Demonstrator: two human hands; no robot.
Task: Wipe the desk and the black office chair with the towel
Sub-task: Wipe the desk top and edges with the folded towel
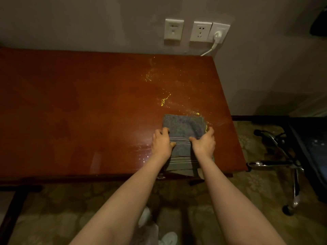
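**Head view: both hands on folded towel, right front of desk**

Head view, single frame.

- Desk (70, 103): reddish-brown glossy top, back edge against a grey wall. Glare and a wet-looking sheen on the surface just left of the hands.
- Towel (183, 126): grey, folded into a thick oblong with stitched bands across it. It lies flat on the right front part of the desk. Its near end reaches the front edge and appears to hang slightly over it.
- Left hand (161, 144): holds the towel's left edge. The fingers are curled around the side and the thumb lies on top of the cloth.
- Right hand (204, 144): holds the towel's right edge the same way, thumb on top pointing inward, fingers wrapped over the outer side. Both forearms are bare and extended.
- Yellow specks (164, 100): scattered in patches on the desk beyond the towel. The nearest patch touches the towel's far right corner.
- Office chair (270, 163): off the desk's right end. Chrome legs and one castor are visible, with a dark mass behind them whose detail is too dim to tell.
- Wall sockets (200, 31): white, above the desk's back right corner. A white plug (218, 35) sits in the rightmost one.
- Carpet (53, 209): patterned and greenish.
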